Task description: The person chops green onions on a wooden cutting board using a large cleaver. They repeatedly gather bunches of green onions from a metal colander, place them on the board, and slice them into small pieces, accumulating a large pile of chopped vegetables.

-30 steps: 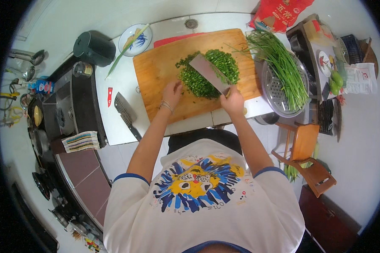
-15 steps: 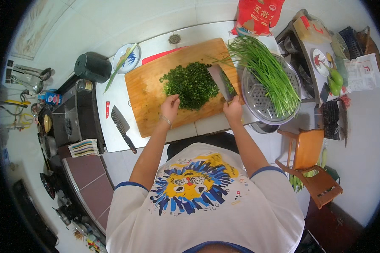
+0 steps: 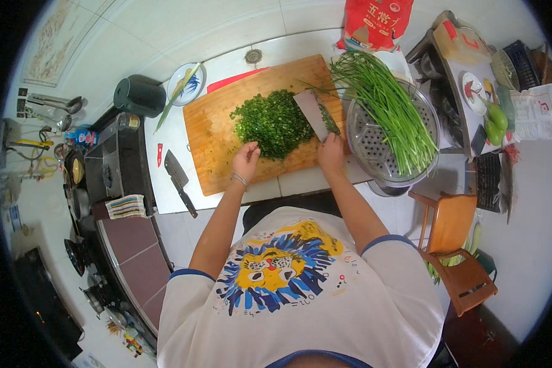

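Note:
My right hand [image 3: 332, 154] grips the handle of a broad cleaver [image 3: 311, 114], whose blade slants up and left at the right side of a heap of chopped green chives [image 3: 270, 126]. Bits of green cling around the blade. My left hand [image 3: 246, 159] has its fingers curled together by the lower left edge of the heap; whether anything is between them is hidden. Both hands are over a wooden cutting board [image 3: 208, 132]. Whole long chives [image 3: 389, 110] lie across a round metal strainer [image 3: 356, 144] to the board's right.
A second cleaver [image 3: 176, 175] lies left of the board, near a small red-handled knife [image 3: 159, 155]. Behind stand a dark green canister [image 3: 140, 96], a plate [image 3: 193, 80] with a stalk on it and a red bag [image 3: 377, 24]. A wooden chair [image 3: 451, 224] stands right.
My right hand and the cleaver have shifted slightly left, the blade now closer over the chopped chives. My left hand stays by the heap's lower left edge. The whole view has shifted a little.

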The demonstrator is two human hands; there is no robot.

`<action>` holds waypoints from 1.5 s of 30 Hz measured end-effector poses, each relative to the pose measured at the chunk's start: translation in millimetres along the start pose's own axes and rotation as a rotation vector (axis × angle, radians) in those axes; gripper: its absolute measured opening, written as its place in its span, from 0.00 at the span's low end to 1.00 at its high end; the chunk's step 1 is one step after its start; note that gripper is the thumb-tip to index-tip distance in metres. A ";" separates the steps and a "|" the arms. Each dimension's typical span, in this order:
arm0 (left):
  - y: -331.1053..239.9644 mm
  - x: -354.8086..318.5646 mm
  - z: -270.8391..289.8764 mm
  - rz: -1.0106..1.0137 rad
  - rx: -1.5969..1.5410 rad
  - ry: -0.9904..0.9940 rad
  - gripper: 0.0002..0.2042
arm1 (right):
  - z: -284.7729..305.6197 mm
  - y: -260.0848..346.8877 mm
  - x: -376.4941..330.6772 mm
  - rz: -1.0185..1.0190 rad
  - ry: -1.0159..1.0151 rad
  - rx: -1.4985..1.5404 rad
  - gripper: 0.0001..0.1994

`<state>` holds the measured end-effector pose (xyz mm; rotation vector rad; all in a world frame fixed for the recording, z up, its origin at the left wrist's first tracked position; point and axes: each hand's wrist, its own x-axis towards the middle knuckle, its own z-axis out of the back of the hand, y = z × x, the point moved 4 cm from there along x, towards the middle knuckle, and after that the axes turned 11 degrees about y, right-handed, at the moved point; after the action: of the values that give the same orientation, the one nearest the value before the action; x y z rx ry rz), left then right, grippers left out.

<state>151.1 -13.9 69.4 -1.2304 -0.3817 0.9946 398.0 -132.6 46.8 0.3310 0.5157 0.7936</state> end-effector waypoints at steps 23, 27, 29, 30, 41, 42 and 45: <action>-199.1 61.8 -228.4 -0.640 0.786 0.518 0.19 | 184.2 -127.2 -71.8 0.188 -0.638 0.166 0.15; -218.2 60.9 -299.2 -0.929 1.011 0.582 0.23 | 199.8 -173.8 -82.7 0.040 -0.649 0.097 0.15; -226.3 57.7 -325.7 -1.120 1.092 0.657 0.25 | 200.0 -182.2 -85.1 0.048 -0.582 0.077 0.15; -226.4 54.0 -333.7 -1.134 1.131 0.687 0.24 | 199.5 -185.2 -85.5 0.054 -0.546 0.067 0.15; -209.4 64.2 -355.9 -1.111 1.321 0.742 0.17 | 179.3 -209.6 -85.8 0.049 -0.515 0.210 0.16; -211.4 63.9 -354.3 -1.137 1.306 0.731 0.15 | 180.2 -209.0 -85.7 0.048 -0.513 0.222 0.16; -214.3 64.9 -354.7 -1.190 1.329 0.783 0.14 | 187.1 -203.5 -85.6 0.057 -0.525 0.239 0.17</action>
<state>533.5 -176.5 127.2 0.0347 0.2128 -0.3703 571.2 -347.6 133.5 0.7535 0.1054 0.6661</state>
